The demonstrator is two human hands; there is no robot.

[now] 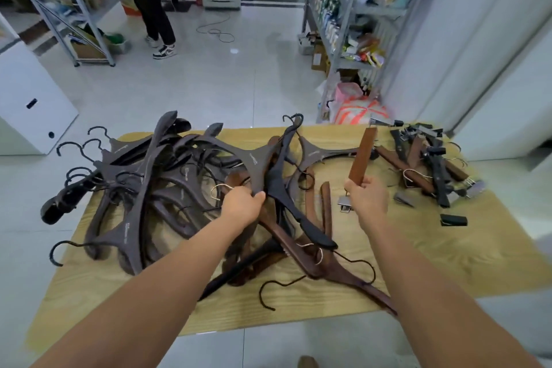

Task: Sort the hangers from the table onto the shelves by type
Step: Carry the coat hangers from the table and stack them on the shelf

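Reaching over pale wood-grain bench (448, 248), both arms extended. Left hand (243, 205) grips dark brown contoured hanger (255, 158) atop hanger pile (143, 188); right hand (369, 199) clasps reddish-brown wooden hanger bar (364, 152), tilted upward.

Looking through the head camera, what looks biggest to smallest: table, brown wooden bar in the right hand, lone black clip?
1. Table
2. Brown wooden bar, held by the right hand, so nearness may flatter it
3. Black clip

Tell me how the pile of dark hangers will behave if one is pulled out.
Probably stiff: the dark hangers keep their curved shape. Hooks and arms interlock, so pulling one likely drags neighbours. Some overhang the table edge and might tip off.
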